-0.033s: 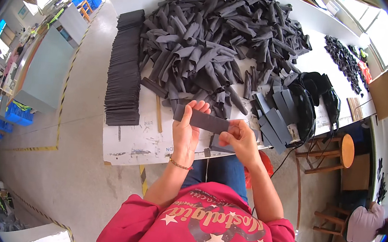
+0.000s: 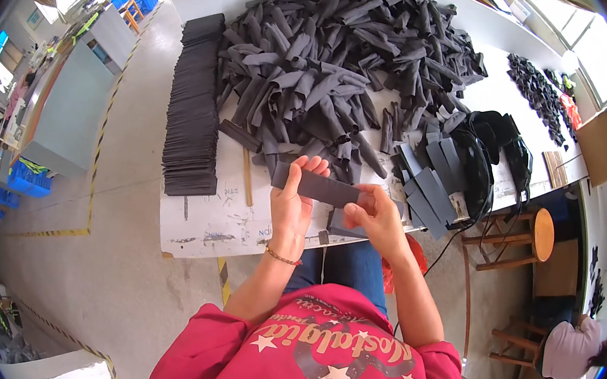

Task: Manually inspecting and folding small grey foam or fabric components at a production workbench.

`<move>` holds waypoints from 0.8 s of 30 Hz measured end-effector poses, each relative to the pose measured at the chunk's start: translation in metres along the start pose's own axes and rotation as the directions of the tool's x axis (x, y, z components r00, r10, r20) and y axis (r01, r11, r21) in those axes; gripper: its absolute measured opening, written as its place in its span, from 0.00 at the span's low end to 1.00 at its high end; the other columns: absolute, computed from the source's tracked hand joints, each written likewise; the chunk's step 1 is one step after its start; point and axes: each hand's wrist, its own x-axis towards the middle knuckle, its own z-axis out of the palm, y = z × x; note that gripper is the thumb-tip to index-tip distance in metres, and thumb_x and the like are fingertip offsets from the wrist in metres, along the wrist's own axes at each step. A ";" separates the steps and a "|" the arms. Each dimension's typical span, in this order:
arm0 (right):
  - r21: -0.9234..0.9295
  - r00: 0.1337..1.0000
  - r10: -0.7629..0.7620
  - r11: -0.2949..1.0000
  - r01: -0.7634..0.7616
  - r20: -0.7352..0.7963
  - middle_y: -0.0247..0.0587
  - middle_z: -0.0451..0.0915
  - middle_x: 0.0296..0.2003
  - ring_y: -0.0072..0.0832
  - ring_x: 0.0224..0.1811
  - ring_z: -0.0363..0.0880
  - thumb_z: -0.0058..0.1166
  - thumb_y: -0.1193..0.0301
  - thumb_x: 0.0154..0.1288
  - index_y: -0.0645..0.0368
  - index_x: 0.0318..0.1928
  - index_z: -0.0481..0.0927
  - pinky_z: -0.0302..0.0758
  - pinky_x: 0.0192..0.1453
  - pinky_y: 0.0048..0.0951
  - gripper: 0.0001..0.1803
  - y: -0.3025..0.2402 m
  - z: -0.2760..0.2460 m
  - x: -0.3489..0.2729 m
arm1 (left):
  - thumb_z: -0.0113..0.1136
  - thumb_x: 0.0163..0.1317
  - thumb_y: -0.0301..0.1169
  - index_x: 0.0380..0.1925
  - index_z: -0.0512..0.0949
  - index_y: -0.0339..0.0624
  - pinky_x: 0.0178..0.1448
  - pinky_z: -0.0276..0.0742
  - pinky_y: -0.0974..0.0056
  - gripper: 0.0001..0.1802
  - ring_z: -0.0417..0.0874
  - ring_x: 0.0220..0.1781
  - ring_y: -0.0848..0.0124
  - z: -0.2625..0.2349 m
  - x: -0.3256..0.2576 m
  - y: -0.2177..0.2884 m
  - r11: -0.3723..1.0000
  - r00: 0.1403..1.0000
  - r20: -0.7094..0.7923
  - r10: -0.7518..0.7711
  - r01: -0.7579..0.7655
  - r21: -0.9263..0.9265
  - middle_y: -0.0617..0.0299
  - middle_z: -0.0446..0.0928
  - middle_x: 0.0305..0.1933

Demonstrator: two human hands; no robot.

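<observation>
A flat black fabric strip (image 2: 316, 188) is stretched between my two hands above the near edge of the table. My left hand (image 2: 293, 202) is closed on its left end, thumb in front and the other fingertips showing behind it. At the strip's right end, my right hand (image 2: 377, 213) pinches it between thumb and fingers. Beyond my hands lies a big heap of curled dark grey fabric pieces (image 2: 322, 80). A long, neat stack of flat black pieces (image 2: 195, 104) runs along the table's left side.
Flat dark grey panels (image 2: 426, 184) lie right of my hands, beside a shiny black bundle (image 2: 496, 147). A thin wooden stick (image 2: 248, 178) rests on the white table (image 2: 196, 226). Wooden stools (image 2: 542, 237) stand at the right. Another person (image 2: 572, 347) is at the far right.
</observation>
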 end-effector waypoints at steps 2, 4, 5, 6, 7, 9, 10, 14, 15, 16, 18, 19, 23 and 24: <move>-0.070 0.998 0.004 0.998 -0.008 -0.060 0.35 0.79 0.28 0.19 0.29 0.77 0.58 0.74 0.67 0.68 0.45 0.76 0.76 0.35 0.22 0.11 0.004 -0.007 0.011 | 0.55 0.70 0.36 0.50 0.73 0.30 0.61 0.78 0.52 0.19 0.82 0.50 0.55 0.008 0.001 -0.007 0.999 0.996 0.069 -0.049 0.049 0.003 0.47 0.80 0.48; -0.125 0.987 0.000 0.992 -0.020 -0.160 0.29 0.78 0.28 0.15 0.31 0.75 0.57 0.70 0.68 0.66 0.35 0.80 0.75 0.35 0.21 0.10 0.002 -0.015 0.014 | 0.55 0.70 0.36 0.50 0.73 0.30 0.61 0.78 0.52 0.18 0.82 0.50 0.55 0.015 0.000 -0.008 0.998 0.995 0.079 -0.068 0.066 0.020 0.47 0.80 0.47; -0.122 0.984 -0.014 0.993 -0.007 -0.175 0.27 0.78 0.27 0.14 0.31 0.74 0.57 0.71 0.68 0.66 0.36 0.81 0.73 0.34 0.20 0.09 0.002 -0.023 0.016 | 0.54 0.71 0.36 0.50 0.74 0.30 0.61 0.77 0.52 0.18 0.83 0.50 0.55 0.019 0.003 -0.008 0.997 0.993 0.092 -0.071 0.068 0.035 0.46 0.81 0.47; -0.201 0.976 -0.080 0.979 0.038 -0.203 0.26 0.77 0.27 0.14 0.30 0.73 0.57 0.72 0.68 0.65 0.35 0.81 0.72 0.34 0.20 0.08 0.002 -0.033 0.017 | 0.53 0.71 0.35 0.50 0.74 0.30 0.59 0.79 0.53 0.17 0.83 0.49 0.55 0.017 0.010 -0.006 0.999 0.993 0.112 -0.033 0.032 0.008 0.46 0.81 0.45; -0.279 0.963 -0.148 0.957 0.082 -0.225 0.26 0.77 0.26 0.14 0.30 0.72 0.57 0.72 0.67 0.65 0.34 0.81 0.71 0.33 0.20 0.08 0.001 -0.046 0.017 | 0.53 0.71 0.35 0.50 0.74 0.30 0.59 0.79 0.53 0.17 0.83 0.49 0.55 0.012 0.020 0.001 0.999 0.993 0.110 -0.034 0.033 0.007 0.46 0.81 0.45; -0.241 0.959 -0.117 0.969 0.054 -0.257 0.26 0.77 0.25 0.14 0.29 0.72 0.56 0.73 0.67 0.64 0.33 0.81 0.70 0.32 0.20 0.08 0.002 -0.076 0.015 | 0.53 0.71 0.34 0.49 0.75 0.31 0.54 0.82 0.56 0.16 0.84 0.46 0.57 -0.001 0.039 0.016 0.991 0.990 0.016 0.137 -0.137 0.005 0.47 0.81 0.44; -0.236 0.958 -0.073 0.972 0.005 -0.278 0.27 0.77 0.24 0.14 0.27 0.72 0.57 0.72 0.67 0.64 0.32 0.81 0.69 0.31 0.20 0.08 0.011 -0.092 0.013 | 0.53 0.71 0.34 0.49 0.75 0.31 0.54 0.82 0.56 0.16 0.84 0.46 0.57 -0.005 0.044 0.021 0.990 0.990 0.017 0.139 -0.139 0.004 0.47 0.81 0.44; -0.237 0.945 0.043 0.963 -0.126 -0.325 0.26 0.77 0.22 0.13 0.24 0.71 0.61 0.70 0.64 0.66 0.33 0.83 0.69 0.28 0.20 0.09 0.058 -0.118 -0.001 | 0.55 0.70 0.33 0.47 0.76 0.33 0.48 0.83 0.61 0.14 0.85 0.42 0.63 -0.013 0.059 0.010 0.949 0.990 0.009 0.143 -0.140 0.282 0.52 0.82 0.42; -0.323 0.936 0.032 0.934 -0.154 -0.351 0.29 0.78 0.21 0.15 0.24 0.71 0.62 0.70 0.62 0.65 0.33 0.83 0.70 0.28 0.21 0.09 0.061 -0.113 -0.002 | 0.56 0.69 0.32 0.47 0.76 0.34 0.47 0.83 0.63 0.13 0.84 0.41 0.66 -0.012 0.063 0.006 0.916 0.992 -0.006 0.127 -0.115 0.384 0.53 0.82 0.41; -0.417 0.934 -0.030 0.900 -0.130 -0.355 0.31 0.77 0.20 0.15 0.24 0.71 0.62 0.70 0.62 0.64 0.33 0.83 0.70 0.28 0.22 0.09 0.071 -0.113 -0.001 | 0.57 0.68 0.31 0.46 0.77 0.34 0.44 0.83 0.65 0.12 0.84 0.39 0.69 -0.011 0.066 0.001 0.909 0.992 -0.024 0.127 -0.106 0.404 0.55 0.81 0.40; -0.536 0.934 0.006 0.818 -0.209 -0.356 0.39 0.79 0.24 0.24 0.28 0.77 0.64 0.67 0.59 0.62 0.38 0.83 0.74 0.34 0.28 0.11 0.070 -0.105 0.002 | 0.58 0.67 0.30 0.46 0.77 0.33 0.43 0.83 0.66 0.12 0.84 0.38 0.69 -0.014 0.077 -0.004 0.885 0.989 -0.017 0.144 -0.121 0.450 0.55 0.82 0.39; -0.534 0.934 0.004 0.820 -0.208 -0.358 0.39 0.79 0.24 0.24 0.28 0.77 0.64 0.67 0.59 0.62 0.38 0.83 0.74 0.34 0.28 0.11 0.068 -0.103 0.000 | 0.59 0.67 0.29 0.45 0.78 0.33 0.41 0.83 0.67 0.11 0.84 0.37 0.69 -0.015 0.083 -0.007 0.860 0.987 -0.012 0.157 -0.131 0.492 0.55 0.82 0.38; -0.853 0.902 -0.320 0.513 -0.093 -0.291 0.46 0.78 0.38 0.46 0.45 0.76 0.63 0.66 0.58 0.60 0.44 0.81 0.74 0.48 0.40 0.15 0.053 -0.107 -0.007 | 0.60 0.65 0.29 0.40 0.79 0.33 0.37 0.78 0.72 0.10 0.81 0.32 0.74 -0.002 0.110 -0.017 0.825 0.991 0.003 0.136 -0.115 0.553 0.59 0.81 0.34; -0.857 0.872 -0.363 0.503 -0.113 -0.328 0.45 0.78 0.37 0.45 0.44 0.76 0.61 0.68 0.59 0.60 0.42 0.81 0.74 0.47 0.40 0.12 0.056 -0.120 -0.006 | 0.62 0.64 0.30 0.38 0.79 0.33 0.36 0.77 0.72 0.10 0.81 0.31 0.75 0.004 0.117 -0.019 0.748 0.987 -0.009 0.158 -0.114 0.654 0.60 0.81 0.33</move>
